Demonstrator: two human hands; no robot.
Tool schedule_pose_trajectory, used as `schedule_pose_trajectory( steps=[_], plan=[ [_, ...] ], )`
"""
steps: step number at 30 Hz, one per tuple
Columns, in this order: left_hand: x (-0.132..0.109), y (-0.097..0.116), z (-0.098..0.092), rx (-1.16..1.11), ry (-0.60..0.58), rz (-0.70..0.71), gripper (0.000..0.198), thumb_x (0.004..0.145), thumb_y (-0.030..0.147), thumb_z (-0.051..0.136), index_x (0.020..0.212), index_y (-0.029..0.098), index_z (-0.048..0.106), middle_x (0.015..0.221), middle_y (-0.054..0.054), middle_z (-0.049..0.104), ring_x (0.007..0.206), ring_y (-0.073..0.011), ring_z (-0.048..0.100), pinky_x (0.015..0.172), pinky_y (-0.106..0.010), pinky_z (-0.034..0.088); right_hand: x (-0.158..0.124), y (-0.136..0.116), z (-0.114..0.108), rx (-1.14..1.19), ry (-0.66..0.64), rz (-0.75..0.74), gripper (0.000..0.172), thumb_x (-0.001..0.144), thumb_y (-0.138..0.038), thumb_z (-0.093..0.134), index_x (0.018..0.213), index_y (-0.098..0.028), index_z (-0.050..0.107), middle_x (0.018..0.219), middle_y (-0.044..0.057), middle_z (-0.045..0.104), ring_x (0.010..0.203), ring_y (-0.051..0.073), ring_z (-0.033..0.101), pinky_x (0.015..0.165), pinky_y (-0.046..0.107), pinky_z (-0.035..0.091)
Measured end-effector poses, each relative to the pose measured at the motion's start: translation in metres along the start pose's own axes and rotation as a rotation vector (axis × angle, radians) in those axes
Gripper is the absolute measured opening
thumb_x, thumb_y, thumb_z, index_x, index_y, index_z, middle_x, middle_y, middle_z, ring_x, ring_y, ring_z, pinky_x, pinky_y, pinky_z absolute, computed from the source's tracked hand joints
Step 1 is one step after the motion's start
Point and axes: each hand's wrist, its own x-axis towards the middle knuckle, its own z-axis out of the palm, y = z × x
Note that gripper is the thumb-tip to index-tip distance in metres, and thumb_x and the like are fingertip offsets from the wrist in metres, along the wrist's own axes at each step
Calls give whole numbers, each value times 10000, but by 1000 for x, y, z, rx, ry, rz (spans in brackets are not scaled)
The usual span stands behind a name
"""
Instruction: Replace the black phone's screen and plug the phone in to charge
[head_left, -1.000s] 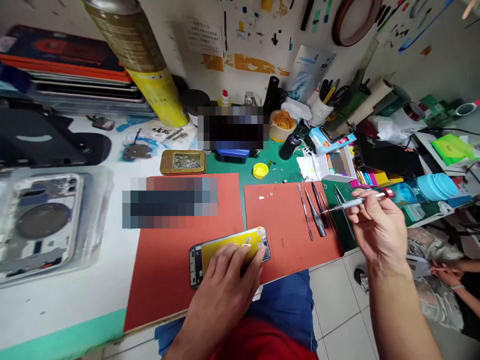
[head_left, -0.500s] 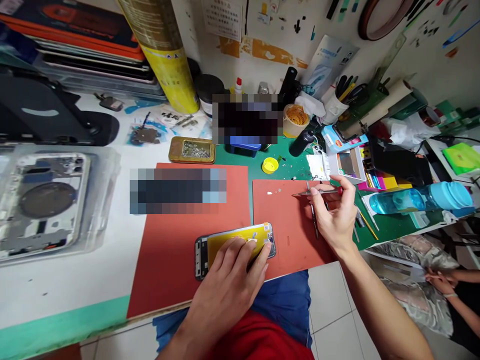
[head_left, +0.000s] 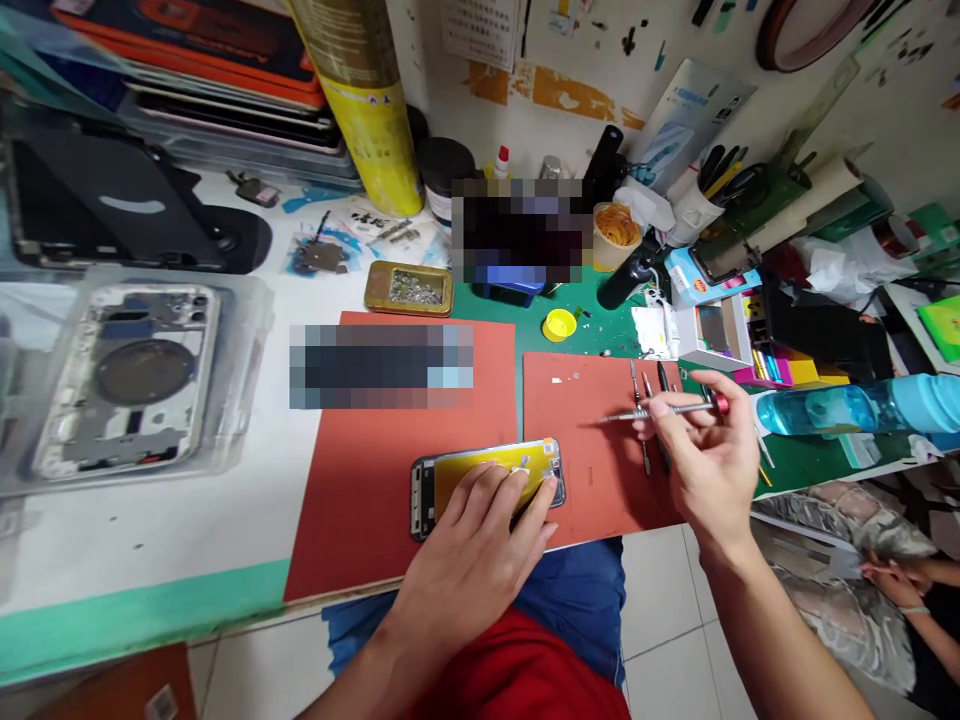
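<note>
On the red mat at the front lies a phone screen assembly [head_left: 421, 500] with its yellow backing upward and a dark frame. My left hand [head_left: 480, 525] lies across it, fingers over the backing and the index fingertip close to its right end. My right hand [head_left: 705, 450] grips a thin screwdriver [head_left: 622, 416] with a red end cap, held roughly level over the right red mat [head_left: 540, 400]. Its tip points left, and I see it apart from the phone screen. Below this hand lie several slim tools [head_left: 646, 450], partly covered by it.
An opened phone body [head_left: 135, 370] sits in a clear tray at left. Behind the mats are a tin of small screws [head_left: 409, 290], a yellow cap [head_left: 559, 325] and a tub of rubber bands [head_left: 616, 235]. A blue bottle [head_left: 817, 410] lies at right. Another person's hands [head_left: 892, 580] show at lower right.
The view has shifted, so most things appear further right. My right hand has drawn slightly right and nearer me with the screwdriver. My left hand stays on the phone screen assembly.
</note>
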Motion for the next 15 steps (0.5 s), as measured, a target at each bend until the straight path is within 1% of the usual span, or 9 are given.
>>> schedule_pose_trajectory(
  steps=[2, 4, 7, 10, 12, 15],
  plan=[
    [2, 1, -1, -9, -13, -9, 382, 1049, 335, 637, 1386, 175, 721, 1201, -155, 669, 1183, -357, 567, 1079, -512, 490, -22, -9, -2, 109, -60, 106, 415, 956, -268, 807, 1303, -313, 583, 961, -4, 794, 673, 153, 762, 660, 296, 662],
    [3, 1, -2, -14, -21, -14, 394, 1055, 357, 634, 1396, 176, 716, 1206, -151, 682, 1194, -352, 564, 1092, -500, 485, -44, -15, -2, 164, -102, 187, 410, 962, -245, 805, 1312, -303, 599, 958, 5, 802, 686, 156, 771, 683, 301, 675],
    [3, 1, -3, -33, -22, -19, 403, 1055, 369, 641, 1400, 174, 710, 1217, -148, 691, 1194, -343, 566, 1098, -488, 478, -70, -16, -1, 184, -114, 252, 432, 958, -221, 808, 1331, -294, 602, 992, 23, 818, 702, 161, 785, 682, 293, 687],
    [4, 0, -5, -51, -53, -21, 413, 1055, 368, 642, 1414, 171, 697, 1213, -146, 691, 1183, -339, 574, 1091, -488, 474, -81, -12, 2, 193, -114, 267, 435, 954, -213, 811, 1327, -298, 602, 994, 19, 826, 696, 156, 787, 696, 288, 693],
    [5, 0, -6, -54, -77, -22, 415, 1055, 352, 638, 1424, 170, 689, 1216, -148, 689, 1183, -345, 575, 1082, -493, 474, -84, -9, 4, 197, -116, 268, 426, 954, -210, 810, 1315, -298, 603, 979, 12, 827, 701, 155, 788, 710, 288, 694],
    [6, 0, -8, -58, -81, -22, 405, 1053, 330, 632, 1419, 168, 693, 1221, -153, 689, 1185, -351, 574, 1073, -499, 473, -85, -7, 6, 193, -115, 261, 420, 953, -206, 807, 1307, -292, 599, 975, 11, 825, 711, 153, 787, 715, 285, 696]
  ],
)
